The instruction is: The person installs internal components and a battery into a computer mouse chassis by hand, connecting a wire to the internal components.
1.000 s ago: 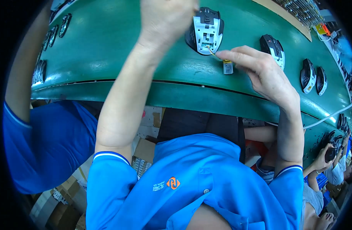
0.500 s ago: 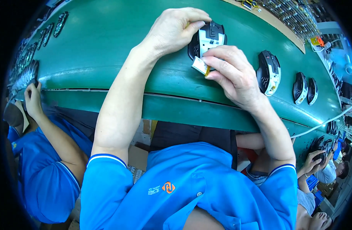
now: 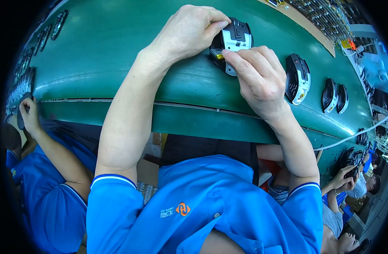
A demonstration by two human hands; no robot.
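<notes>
The black-and-white plastic mouse shell (image 3: 234, 40) lies on the green desk (image 3: 117, 55), long axis running away from the person. The left hand (image 3: 187, 31) grips its left side. The right hand (image 3: 259, 80) pinches its near end.

Glossy black-and-white plastic mouse shell (image 3: 234, 40) on smooth matt green belt (image 3: 117, 51).

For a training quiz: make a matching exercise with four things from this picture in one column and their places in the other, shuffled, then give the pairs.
Things:
1. left hand
2. right hand
3. mouse shell
4. white cable

Places:
A. hanging past the belt's right edge
B. held between both hands
C. gripping the shell's left side
D. pressing at the shell's lower right

Pairs: 1-C, 2-D, 3-B, 4-A
</notes>
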